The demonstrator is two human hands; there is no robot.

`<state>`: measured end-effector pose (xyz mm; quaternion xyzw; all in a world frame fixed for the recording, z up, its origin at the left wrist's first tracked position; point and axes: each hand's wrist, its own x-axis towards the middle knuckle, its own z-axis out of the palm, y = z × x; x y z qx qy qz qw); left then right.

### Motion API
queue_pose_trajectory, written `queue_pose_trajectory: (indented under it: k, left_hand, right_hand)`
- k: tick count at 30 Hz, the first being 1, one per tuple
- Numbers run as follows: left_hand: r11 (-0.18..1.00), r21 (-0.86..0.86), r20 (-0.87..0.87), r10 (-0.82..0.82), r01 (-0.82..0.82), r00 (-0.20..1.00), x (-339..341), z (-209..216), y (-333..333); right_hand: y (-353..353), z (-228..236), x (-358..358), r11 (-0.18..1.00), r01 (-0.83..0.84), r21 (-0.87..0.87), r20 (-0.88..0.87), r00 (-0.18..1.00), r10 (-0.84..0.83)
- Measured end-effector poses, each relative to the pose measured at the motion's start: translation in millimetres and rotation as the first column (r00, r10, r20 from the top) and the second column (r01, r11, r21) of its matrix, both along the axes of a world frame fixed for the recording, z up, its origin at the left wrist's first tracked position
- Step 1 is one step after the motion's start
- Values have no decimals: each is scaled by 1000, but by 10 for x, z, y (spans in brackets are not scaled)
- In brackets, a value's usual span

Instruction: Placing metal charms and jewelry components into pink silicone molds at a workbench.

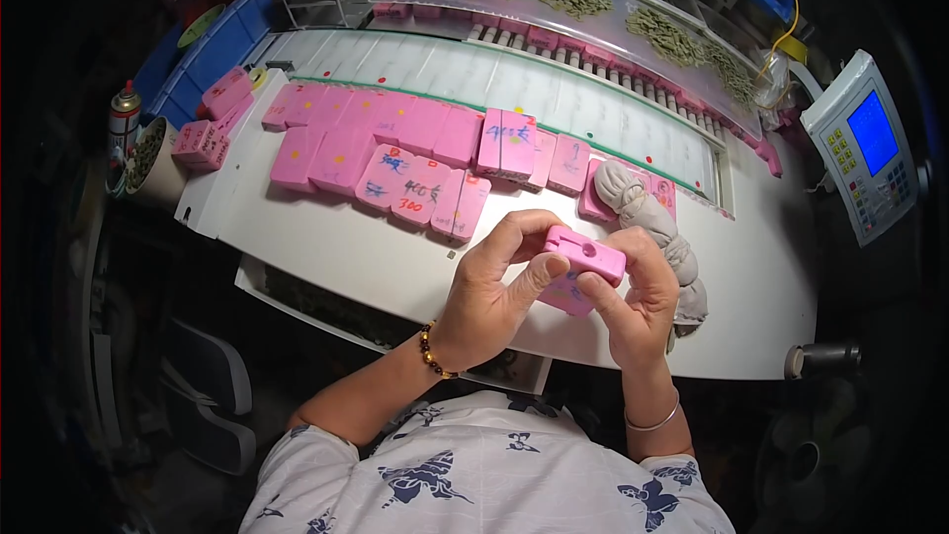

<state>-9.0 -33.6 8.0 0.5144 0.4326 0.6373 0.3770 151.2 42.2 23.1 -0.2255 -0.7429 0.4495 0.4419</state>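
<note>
Both hands hold a pink rubber mould above the near part of the white table. A round hole and a slot show in its upturned narrow side. My left hand grips its left end, the thumb in front and the index finger curled over the back. At the right end, my right hand pinches it between thumb and bent fingers. Below the held piece, partly covered by my hands, is another pink block with markings. Beside my right hand lies a knotted grey-white cloth bundle, its upper end over a pink block.
Several pink blocks stand in rows on the white table. Behind them runs a white strip with green edges. A clear shelf bears heaps of small green pieces. A control panel with a blue screen stands at right.
</note>
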Motion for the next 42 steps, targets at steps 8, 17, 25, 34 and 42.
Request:
queue_pose_trajectory:
  k: [8,17,25,34,42]
  left_hand:
    - [992,66,3,105,-105,995,31,3,14]
    - [998,-21,302,55,-51,952,19,22,92]
    - [992,-108,217,-37,61,975,8,44,88]
    - [747,602,-482,622,-282,617,-128,-21,178]
    - [810,544,-540,537,-219,648,-79,-60,114]
  right_hand:
    - [-57,34,-68,998,5,59,12,1000,-5]
    - [-135,41,-96,907,-75,-415,-103,994,35]
    - [21,75,-88,751,-232,-618,-411,910,-57]
    - [-50,1,-180,472,-580,-664,-602,789,123]
    - [-44,-6,-164,696,-304,-651,-418,908,6]
